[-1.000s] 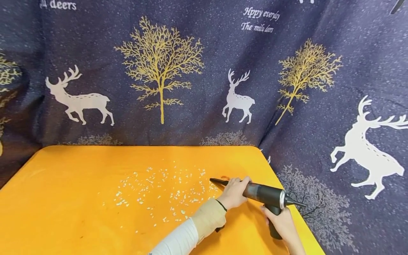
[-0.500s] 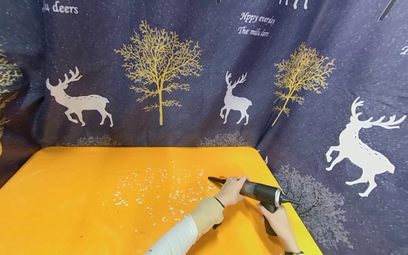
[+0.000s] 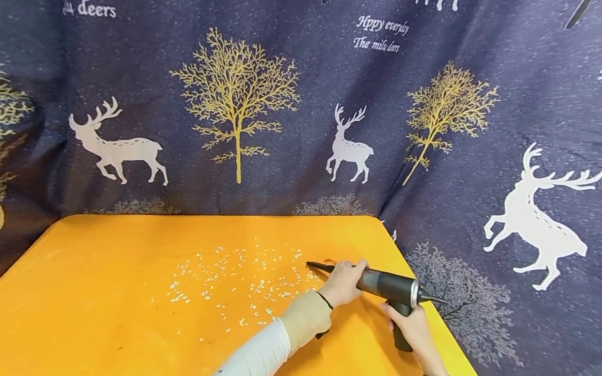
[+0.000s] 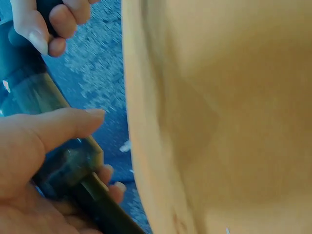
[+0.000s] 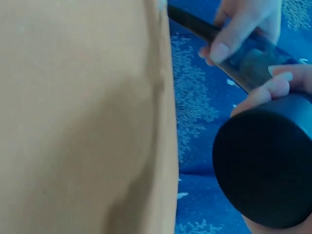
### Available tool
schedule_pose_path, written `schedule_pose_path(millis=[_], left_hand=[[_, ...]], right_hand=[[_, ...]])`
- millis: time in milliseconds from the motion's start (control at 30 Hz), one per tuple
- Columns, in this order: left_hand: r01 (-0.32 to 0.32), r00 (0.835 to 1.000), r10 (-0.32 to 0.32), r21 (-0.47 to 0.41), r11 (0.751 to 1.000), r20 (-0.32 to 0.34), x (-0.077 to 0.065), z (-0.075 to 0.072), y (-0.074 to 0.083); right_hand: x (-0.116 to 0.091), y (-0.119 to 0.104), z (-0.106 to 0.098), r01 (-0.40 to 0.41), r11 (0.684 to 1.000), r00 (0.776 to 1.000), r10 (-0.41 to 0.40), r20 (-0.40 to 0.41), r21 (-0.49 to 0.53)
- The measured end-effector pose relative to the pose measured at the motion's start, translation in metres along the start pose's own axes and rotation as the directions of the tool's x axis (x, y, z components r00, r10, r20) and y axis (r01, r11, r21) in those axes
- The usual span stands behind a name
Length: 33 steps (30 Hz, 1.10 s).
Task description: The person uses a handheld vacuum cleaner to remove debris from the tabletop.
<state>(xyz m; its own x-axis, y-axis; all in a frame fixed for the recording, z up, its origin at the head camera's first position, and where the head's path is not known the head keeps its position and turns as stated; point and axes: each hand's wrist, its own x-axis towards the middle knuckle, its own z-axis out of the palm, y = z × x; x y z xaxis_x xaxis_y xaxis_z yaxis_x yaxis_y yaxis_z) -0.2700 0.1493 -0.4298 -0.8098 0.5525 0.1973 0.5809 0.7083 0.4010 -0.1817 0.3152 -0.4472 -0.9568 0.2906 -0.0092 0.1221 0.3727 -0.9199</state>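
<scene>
In the head view, a black handheld vacuum cleaner (image 3: 389, 284) is held at the right side of the orange table (image 3: 117, 282). Its narrow nozzle (image 3: 321, 267) points left toward many small white scraps (image 3: 269, 312) scattered over the tabletop. My left hand (image 3: 343, 284) grips the front of the body, just behind the nozzle. Around the downward handle (image 3: 401, 337) curl the fingers of my right hand (image 3: 414, 329). The left wrist view shows my left hand's thumb (image 4: 73, 124) across the barrel. In the right wrist view, the handle's round base (image 5: 263, 161) faces the camera.
A dark blue curtain (image 3: 291, 156) printed with deer and trees hangs behind the table and along its right side. The table's right edge (image 3: 444, 329) runs beneath the right forearm. A small reddish mark (image 3: 331, 260) lies near the nozzle.
The head view shifts slightly. Both hands keep their hold on the vacuum cleaner, which stays almost in the same place. The scraps look much the same.
</scene>
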Motion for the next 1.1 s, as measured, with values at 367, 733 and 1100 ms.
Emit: schedule_pose_path(millis=[367, 733, 1100], left_hand=[[0.051, 0.998, -0.051, -0.006, 0.999, -0.026, -0.018, 0.001, 0.016], [0.040, 0.999, -0.040, -0.012, 0.999, -0.019, -0.018, 0.005, 0.013], [0.039, 0.999, -0.040, -0.051, 0.998, -0.025, -0.013, 0.002, 0.005]], right_hand=[[-0.013, -0.003, -0.014, -0.058, 0.998, 0.992, 0.056, 0.109, 0.014], [-0.013, 0.003, -0.011, -0.045, 0.999, 0.993, 0.043, 0.107, 0.015], [-0.007, 0.000, -0.004, 0.011, 1.000, 0.997, -0.011, 0.079, -0.001]])
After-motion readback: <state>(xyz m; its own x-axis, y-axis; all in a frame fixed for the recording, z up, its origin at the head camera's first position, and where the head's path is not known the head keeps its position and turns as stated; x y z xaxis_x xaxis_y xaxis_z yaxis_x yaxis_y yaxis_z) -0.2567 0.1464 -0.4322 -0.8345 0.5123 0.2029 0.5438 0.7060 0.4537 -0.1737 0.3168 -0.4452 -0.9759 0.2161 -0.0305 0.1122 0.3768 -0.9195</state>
